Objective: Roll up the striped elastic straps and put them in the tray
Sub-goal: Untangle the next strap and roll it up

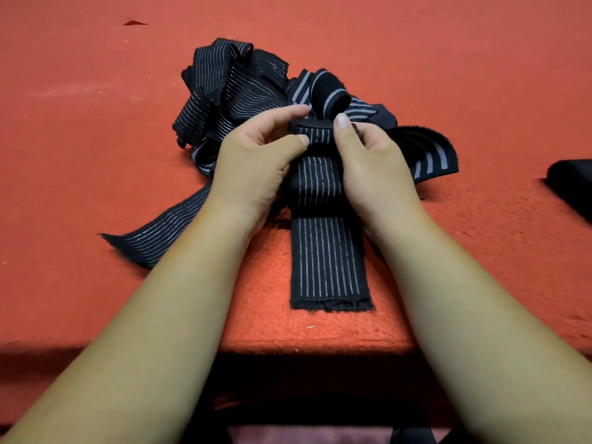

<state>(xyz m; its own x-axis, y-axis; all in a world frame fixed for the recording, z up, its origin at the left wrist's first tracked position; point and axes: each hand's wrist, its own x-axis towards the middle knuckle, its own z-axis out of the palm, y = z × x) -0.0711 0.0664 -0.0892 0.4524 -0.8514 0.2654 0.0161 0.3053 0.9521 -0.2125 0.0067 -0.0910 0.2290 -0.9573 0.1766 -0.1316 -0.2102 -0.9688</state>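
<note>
- My left grip point(256, 161) and right grip point(374, 168) both pinch the far end of one striped strap point(326, 261), thumb against curled fingers. I hold one edge in each so the first turn starts square and, I judge, the roll will not cone.
- The rest of that strap lies flat toward me on the red worktop point(96, 139), with its frayed end near the front edge. Laid straight like this, it should feed in evenly.
- The pile of straps point(230, 91) sits just behind my fingers and touches the end I hold, so it could snag the roll.
- One loose strap point(160, 238) trails out to the left beneath my left wrist. A wide-striped strap point(429, 155) curls off to the right.
- A dark object point(573, 184) at the right edge may be the tray. It is cut off, so I cannot tell.
</note>
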